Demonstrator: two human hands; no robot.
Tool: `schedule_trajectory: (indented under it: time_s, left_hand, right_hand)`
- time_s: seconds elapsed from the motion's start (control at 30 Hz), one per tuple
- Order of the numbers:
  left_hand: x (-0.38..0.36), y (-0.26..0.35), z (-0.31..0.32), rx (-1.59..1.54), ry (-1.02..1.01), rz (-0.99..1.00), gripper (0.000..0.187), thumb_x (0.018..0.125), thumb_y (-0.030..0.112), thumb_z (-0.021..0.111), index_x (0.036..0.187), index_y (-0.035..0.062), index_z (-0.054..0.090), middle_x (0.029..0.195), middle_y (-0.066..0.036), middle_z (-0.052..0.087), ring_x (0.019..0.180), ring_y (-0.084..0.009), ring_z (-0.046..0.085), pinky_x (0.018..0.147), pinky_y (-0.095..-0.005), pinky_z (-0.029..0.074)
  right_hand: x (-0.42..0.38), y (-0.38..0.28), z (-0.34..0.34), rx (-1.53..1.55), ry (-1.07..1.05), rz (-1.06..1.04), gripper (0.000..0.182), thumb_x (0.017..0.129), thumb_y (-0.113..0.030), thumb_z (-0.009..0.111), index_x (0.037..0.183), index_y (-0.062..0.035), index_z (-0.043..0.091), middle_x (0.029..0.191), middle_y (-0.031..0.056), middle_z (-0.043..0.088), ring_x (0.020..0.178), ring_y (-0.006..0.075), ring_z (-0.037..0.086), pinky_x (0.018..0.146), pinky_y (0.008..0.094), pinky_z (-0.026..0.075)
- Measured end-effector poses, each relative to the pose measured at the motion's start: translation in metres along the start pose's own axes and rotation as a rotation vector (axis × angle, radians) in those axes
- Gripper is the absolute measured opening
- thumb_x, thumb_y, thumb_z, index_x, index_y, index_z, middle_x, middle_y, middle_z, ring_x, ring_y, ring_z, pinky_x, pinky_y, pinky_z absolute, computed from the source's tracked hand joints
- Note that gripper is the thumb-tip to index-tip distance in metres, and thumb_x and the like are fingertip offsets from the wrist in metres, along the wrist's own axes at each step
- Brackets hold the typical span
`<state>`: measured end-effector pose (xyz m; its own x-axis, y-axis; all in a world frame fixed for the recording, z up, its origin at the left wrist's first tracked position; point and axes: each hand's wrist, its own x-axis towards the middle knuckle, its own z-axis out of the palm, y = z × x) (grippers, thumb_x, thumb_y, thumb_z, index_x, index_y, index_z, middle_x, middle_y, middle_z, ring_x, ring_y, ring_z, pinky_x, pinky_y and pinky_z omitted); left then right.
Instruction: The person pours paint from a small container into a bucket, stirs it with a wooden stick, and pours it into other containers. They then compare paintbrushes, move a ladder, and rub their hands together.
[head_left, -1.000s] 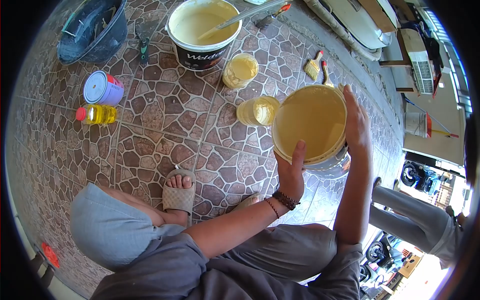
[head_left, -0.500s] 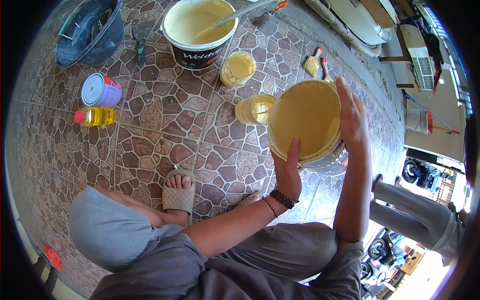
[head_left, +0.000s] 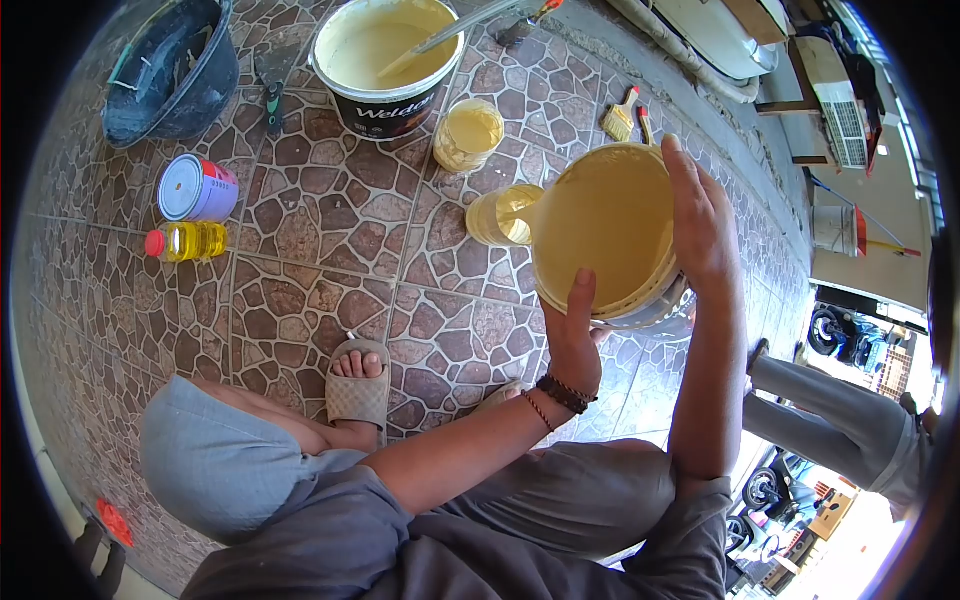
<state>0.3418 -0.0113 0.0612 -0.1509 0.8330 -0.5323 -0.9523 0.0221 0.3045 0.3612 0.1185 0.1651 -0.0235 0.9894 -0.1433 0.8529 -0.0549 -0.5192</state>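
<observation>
Tilted toward the left, a bucket coated inside with cream paint is held between my two hands. My left hand, with bracelets at the wrist, grips its lower rim, thumb on the inside edge. Against the far right side of the bucket lies my right hand. The bucket's lip is over a clear container holding cream liquid. A second clear container of cream stands just beyond. Behind it is a larger black-labelled bucket of cream paint with a stick in it.
On the tiled floor are a dark tub, a scraper, a purple can and a yellow bottle. Brushes lie past the held bucket. A person in grey trousers stands at the right.
The held bucket has shifted slightly up and left and its lip is closer over the clear container. The view has moved slightly. Both hands keep their hold.
</observation>
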Motion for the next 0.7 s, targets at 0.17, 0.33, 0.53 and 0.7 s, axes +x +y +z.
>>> schedule_trajectory:
  time_s: [0.17, 0.33, 0.53, 0.7]
  left_hand:
    - [-0.0007, -0.0001, 0.0004, -0.005, -0.006, 0.004, 0.07, 0.091, 0.051, 0.052, 0.142, 0.0125, 0.024, 0.141, -0.013, 0.036, 0.132, -0.0327, 0.039, 0.102, -0.0651, 0.032]
    - [-0.0014, -0.0013, 0.0013, -0.033, 0.005, -0.014, 0.069, 0.091, 0.051, 0.052, 0.142, 0.0118, 0.024, 0.139, -0.013, 0.039, 0.13, -0.0324, 0.042, 0.102, -0.0623, 0.035]
    - [-0.0005, -0.0039, -0.0006, -0.027, -0.017, 0.001, 0.068, 0.092, 0.049, 0.051, 0.142, 0.0117, 0.024, 0.138, -0.013, 0.04, 0.128, -0.0322, 0.044, 0.1, -0.0601, 0.038]
    - [-0.0012, -0.0059, -0.0012, -0.023, -0.021, 0.008, 0.067, 0.093, 0.048, 0.051, 0.142, 0.0118, 0.023, 0.139, -0.014, 0.039, 0.128, -0.0325, 0.044, 0.101, -0.0606, 0.038]
  right_hand:
    - [0.0001, 0.0007, -0.0004, 0.0, -0.004, -0.002, 0.061, 0.092, -0.055, 0.038, 0.125, -0.0076, 0.059, 0.115, 0.0243, 0.062, 0.113, 0.0379, 0.057, 0.096, 0.0388, 0.042]
    - [0.0026, 0.0066, -0.0013, 0.03, -0.018, -0.027, 0.061, 0.093, -0.055, 0.038, 0.125, -0.0078, 0.059, 0.115, 0.0242, 0.062, 0.114, 0.0371, 0.057, 0.097, 0.0389, 0.042]
    - [0.0018, 0.0068, -0.0026, 0.014, -0.007, -0.04, 0.06, 0.093, -0.055, 0.039, 0.125, -0.0079, 0.059, 0.116, 0.0239, 0.062, 0.114, 0.0363, 0.058, 0.096, 0.0394, 0.042]
    - [-0.0027, 0.0022, -0.003, 0.009, 0.013, -0.015, 0.06, 0.093, -0.055, 0.039, 0.124, -0.0079, 0.06, 0.114, 0.0236, 0.063, 0.112, 0.0362, 0.059, 0.096, 0.0397, 0.043]
